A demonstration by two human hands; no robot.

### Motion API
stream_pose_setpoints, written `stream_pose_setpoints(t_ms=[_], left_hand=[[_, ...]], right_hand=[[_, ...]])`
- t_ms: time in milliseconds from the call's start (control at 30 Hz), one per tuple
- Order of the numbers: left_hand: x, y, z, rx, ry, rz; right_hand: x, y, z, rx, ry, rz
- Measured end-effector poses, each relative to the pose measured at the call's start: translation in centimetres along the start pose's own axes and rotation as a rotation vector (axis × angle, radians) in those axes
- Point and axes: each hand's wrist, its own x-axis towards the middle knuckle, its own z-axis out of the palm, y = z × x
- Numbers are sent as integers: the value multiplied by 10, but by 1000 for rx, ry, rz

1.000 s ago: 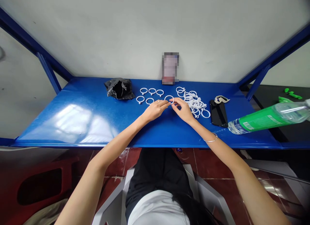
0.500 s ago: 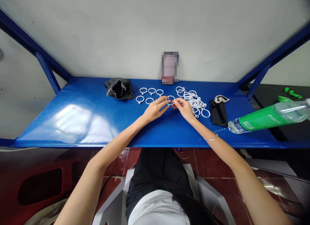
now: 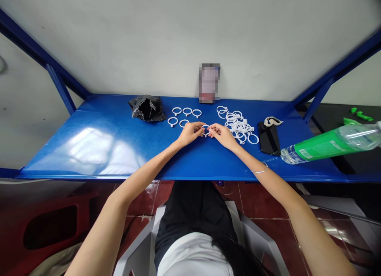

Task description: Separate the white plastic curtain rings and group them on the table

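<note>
A white curtain ring [image 3: 206, 125] with a small eyelet is held between both hands, just above the blue tabletop. My left hand [image 3: 191, 133] has its fingers closed on the ring's left side. On the other side, my right hand [image 3: 223, 135] pinches the rim between thumb and fingers. Beyond the left hand, several more white rings [image 3: 176, 114] lie spaced apart in rows, one partly covered by that hand. A tangled pile of white rings [image 3: 241, 126] sits right beside the right hand.
A crumpled black bag [image 3: 147, 108] lies open at the back left. Right of the pile are a black phone [image 3: 269, 140], a whitish curled object [image 3: 273, 121] and a green-labelled bottle [image 3: 330, 144]. A pixelated upright object [image 3: 209, 83] leans against the wall.
The left hand has closed in on the ring, its fingers now gripping the left side. Both hands have brought the ring slightly left and nearer to me.
</note>
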Motion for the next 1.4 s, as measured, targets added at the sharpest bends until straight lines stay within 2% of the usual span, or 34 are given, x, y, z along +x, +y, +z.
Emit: stream_pose_setpoints(t_ms=[67,167,267,400,467,633,767,1067,1267,1400], left_hand=[[0,-3,0,6,-6,-17],[1,-9,1,108,56,33],[1,-11,2,267,118,116],[-2,-4,2,533,138,204],[-3,2,3,654,99,253],[-5,8,11,824,-145,327],[-2,4,13,925,-194,291],[6,4,-18,1034,-223,122],[4,15,-24,1065,-196,145],[4,16,-27,1104,-164,114]], right_hand=[[-1,1,0,-91,-7,-31],[1,6,-1,-156,19,-42],[4,12,-3,-177,44,-46],[6,16,-4,-184,29,-57],[6,15,-4,-191,14,-63],[6,13,-5,-233,-1,-92],[6,11,-6,-276,-32,-128],[3,3,-10,-379,-94,-168],[1,-1,-10,-402,-106,-178],[0,-4,-10,-411,-123,-173]])
